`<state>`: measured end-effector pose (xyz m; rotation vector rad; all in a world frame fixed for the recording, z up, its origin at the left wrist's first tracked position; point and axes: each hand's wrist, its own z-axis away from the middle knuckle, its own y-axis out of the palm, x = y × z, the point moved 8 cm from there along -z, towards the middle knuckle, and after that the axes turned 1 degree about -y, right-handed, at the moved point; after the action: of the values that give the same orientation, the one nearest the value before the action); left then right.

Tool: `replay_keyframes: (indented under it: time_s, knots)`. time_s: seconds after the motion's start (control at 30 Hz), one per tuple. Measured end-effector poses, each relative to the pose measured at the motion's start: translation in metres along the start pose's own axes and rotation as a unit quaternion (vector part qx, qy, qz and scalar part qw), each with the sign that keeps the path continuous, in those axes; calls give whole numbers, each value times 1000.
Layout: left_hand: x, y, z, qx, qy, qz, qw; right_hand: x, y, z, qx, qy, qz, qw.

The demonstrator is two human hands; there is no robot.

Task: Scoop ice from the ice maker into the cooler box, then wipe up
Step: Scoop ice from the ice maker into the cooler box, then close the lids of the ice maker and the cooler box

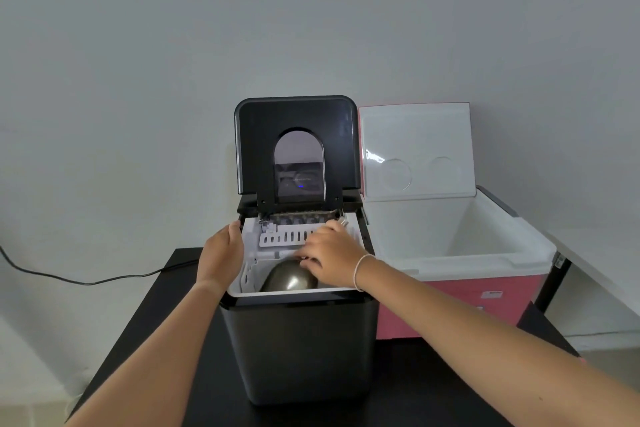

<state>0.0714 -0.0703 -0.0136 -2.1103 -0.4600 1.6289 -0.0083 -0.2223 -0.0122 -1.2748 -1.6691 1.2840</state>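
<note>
The black ice maker (298, 347) stands in the middle of the table with its lid (296, 146) raised upright. My left hand (221, 253) holds its upper left rim, thumb on the edge. My right hand (329, 258) reaches into the white ice compartment and grips the handle of a metal scoop (289, 279), whose rounded back faces up. To the right stands the pink cooler box (460, 305), open, its white inside showing no contents and its lid (417, 152) leaning back against the wall. No ice is visible from here.
A black table (162, 315) carries both boxes. A black power cord (86, 281) runs off to the left along the wall. A white surface (602, 260) lies at the far right beside the cooler. A thin bracelet circles my right wrist.
</note>
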Motion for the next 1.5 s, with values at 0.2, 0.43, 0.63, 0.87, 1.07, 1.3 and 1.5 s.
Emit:
replay_keyframes:
  time_s: [0.2, 0.43, 0.63, 0.87, 1.07, 1.3, 1.5]
  knots:
    - [2, 1, -3, 4, 3, -6, 1000, 11, 28, -10, 156, 0, 1, 988]
    - [5, 1, -3, 6, -3, 16, 1000, -5, 37, -9, 161, 97, -110, 976]
    - [5, 1, -3, 10, -5, 17, 1000, -52, -24, -7, -187, 215, -232, 930]
    - [6, 1, -4, 7, -1, 13, 1000, -118, -42, 2, -264, 377, -393, 796]
    - [7, 1, -5, 7, -8, 23, 1000, -128, -29, -10, -182, 416, -521, 723]
    - [5, 0, -3, 6, -13, 61, 998, -131, -25, -6, -200, 417, -521, 718]
    - [6, -3, 0, -12, -29, 133, 991, -129, -21, 0, -222, 412, -543, 697]
